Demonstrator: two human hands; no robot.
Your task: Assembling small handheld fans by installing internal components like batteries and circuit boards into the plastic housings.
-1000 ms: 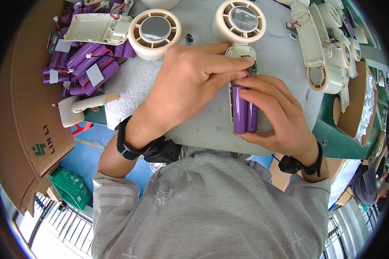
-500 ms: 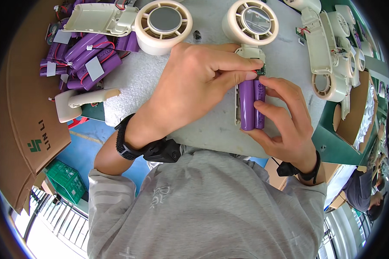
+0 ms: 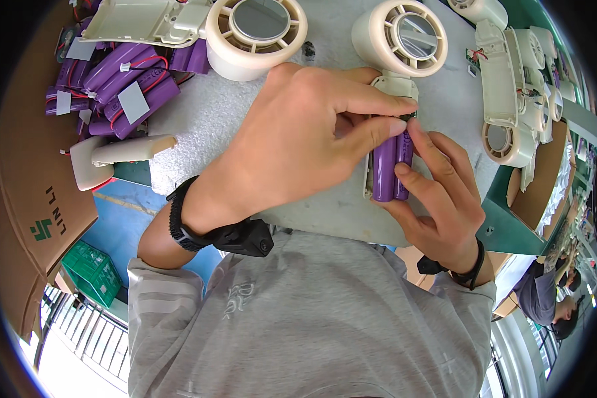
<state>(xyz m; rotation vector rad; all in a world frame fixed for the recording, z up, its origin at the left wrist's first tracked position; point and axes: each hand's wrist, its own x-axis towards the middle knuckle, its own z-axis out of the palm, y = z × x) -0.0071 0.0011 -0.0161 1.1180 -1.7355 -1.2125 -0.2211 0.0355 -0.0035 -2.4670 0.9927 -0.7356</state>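
A purple two-cell battery pack (image 3: pixel 384 174) lies along the open handle of a cream handheld fan (image 3: pixel 371 50), whose round grille is at the far end. My right hand (image 3: pixel 444 205) grips the pack from its right side and near end, fingers curled along the right cell. My left hand (image 3: pixel 298 136) reaches across from the left. Its thumb and forefinger are pinched together at the pack's far end, beside the fan's neck (image 3: pixel 397 86). What lies between those fingertips is too small and covered to name.
Purple battery packs (image 3: pixel 123 83) with red wires are heaped at the left. An open fan body (image 3: pixel 255 43) lies beside them, with cream shell pieces (image 3: pixel 93 162) nearer. More fan bodies (image 3: pixel 501 79) line the right side, by a cardboard box (image 3: pixel 536 192). A large carton (image 3: pixel 40 172) stands left.
The view has shifted slightly. My left fingertips sit closer over the pack's far end, hiding most of the green board and the red wire that showed before. My right hand keeps its hold.
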